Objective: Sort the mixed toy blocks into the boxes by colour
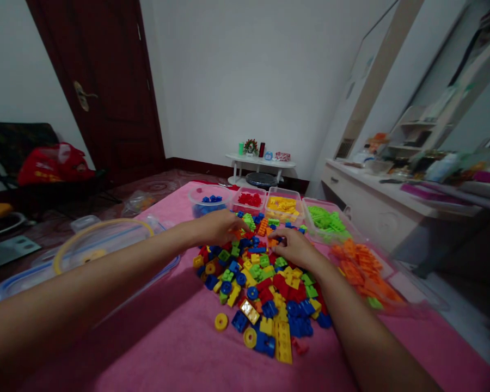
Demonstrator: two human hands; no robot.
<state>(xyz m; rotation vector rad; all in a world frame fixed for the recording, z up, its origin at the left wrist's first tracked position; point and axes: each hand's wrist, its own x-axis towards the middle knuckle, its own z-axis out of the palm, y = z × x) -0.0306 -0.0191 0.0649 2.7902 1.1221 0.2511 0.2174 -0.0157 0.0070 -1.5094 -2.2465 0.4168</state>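
Note:
A heap of small plastic building blocks (261,288) in red, blue, yellow and green lies on a pink cloth (179,348). My left hand (218,226) rests on the far edge of the heap with its fingers curled down into the blocks. My right hand (292,245) sits beside it on the heap, fingers bent and pinching at a small piece I cannot make out. Beyond the hands stand clear tubs sorted by colour: blue (209,200), red (249,200), yellow (283,204), green (325,216) and orange (361,267).
A large clear box with a yellow-rimmed lid (93,245) lies at the left of the cloth. A white desk (371,207) with clutter stands at the right. A small white table (259,161) is by the far wall, a dark door (102,81) at the left.

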